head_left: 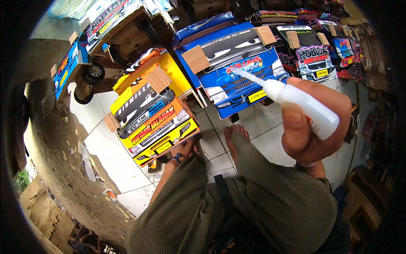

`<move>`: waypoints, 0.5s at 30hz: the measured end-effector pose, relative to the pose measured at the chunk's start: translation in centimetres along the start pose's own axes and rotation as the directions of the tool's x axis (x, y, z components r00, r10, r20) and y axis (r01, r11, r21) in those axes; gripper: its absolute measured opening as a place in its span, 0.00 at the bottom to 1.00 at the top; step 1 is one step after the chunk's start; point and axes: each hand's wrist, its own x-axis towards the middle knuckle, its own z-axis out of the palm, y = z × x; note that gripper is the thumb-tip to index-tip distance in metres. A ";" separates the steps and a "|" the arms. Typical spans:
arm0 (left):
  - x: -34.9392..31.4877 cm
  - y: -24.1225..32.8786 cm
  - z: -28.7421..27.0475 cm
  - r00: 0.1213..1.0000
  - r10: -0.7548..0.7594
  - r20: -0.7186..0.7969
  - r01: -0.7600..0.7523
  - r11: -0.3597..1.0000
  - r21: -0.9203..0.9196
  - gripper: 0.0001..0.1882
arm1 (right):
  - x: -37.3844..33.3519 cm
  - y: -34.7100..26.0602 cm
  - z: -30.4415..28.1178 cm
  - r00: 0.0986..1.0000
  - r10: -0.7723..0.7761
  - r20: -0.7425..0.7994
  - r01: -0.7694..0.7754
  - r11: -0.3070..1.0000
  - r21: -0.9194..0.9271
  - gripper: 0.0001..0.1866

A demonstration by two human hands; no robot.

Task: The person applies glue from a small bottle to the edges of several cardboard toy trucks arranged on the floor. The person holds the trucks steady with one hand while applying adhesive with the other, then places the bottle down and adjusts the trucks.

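Note:
My right hand [300,139] is closed round a small white squeeze bottle [306,103] with a long thin nozzle, thumb on one side and fingers on the other. The nozzle points up and left, overlapping the front of a blue toy truck [207,80]; whether it touches cannot be told. My left hand [185,149], a blue bracelet at its wrist, is at the lower right corner of a yellow and orange toy truck [158,142], its fingers mostly hidden. This truck leans to the left. Small wooden blocks [158,80] stick out from its cab's upper edge and side.
More toy trucks stand in a row to the right, including a white and black one [315,55]. Another blue truck [69,63] is at the upper left. White tiles [266,120] cover the floor; a worn, stained wall [63,148] curves along the left. My bare foot [234,135] rests between the trucks.

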 end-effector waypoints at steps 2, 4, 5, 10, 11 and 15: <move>-0.2 0.2 0.1 1.000 -0.028 -0.004 0.028 0.999 -0.022 0.32 | 0.0 0.1 -0.1 1.000 0.009 -0.003 -0.009 1.000 -0.026 0.22; -0.2 0.4 0.0 1.000 -0.029 0.004 0.029 0.999 -0.037 0.32 | 0.0 0.2 0.0 0.999 -0.001 -0.033 0.000 1.000 -0.011 0.24; -0.2 0.5 0.0 1.000 -0.029 0.009 0.030 0.999 -0.044 0.32 | 0.0 0.2 0.0 0.999 -0.009 -0.033 0.010 1.000 0.019 0.24; 0.3 0.4 -0.2 0.993 -0.112 0.026 0.113 0.993 -0.032 0.29 | 0.0 -0.1 -0.1 0.996 -0.041 0.080 0.027 0.985 0.172 0.24; 0.4 0.2 -0.3 0.993 -0.108 0.052 0.110 0.993 -0.033 0.28 | -0.1 -0.2 0.1 0.995 -0.039 0.096 0.019 0.979 0.203 0.23; 0.9 -0.7 -0.6 0.997 -0.071 -0.008 0.071 0.964 0.255 0.29 | -0.8 -0.6 1.3 0.997 -0.046 -0.058 0.057 0.979 0.197 0.22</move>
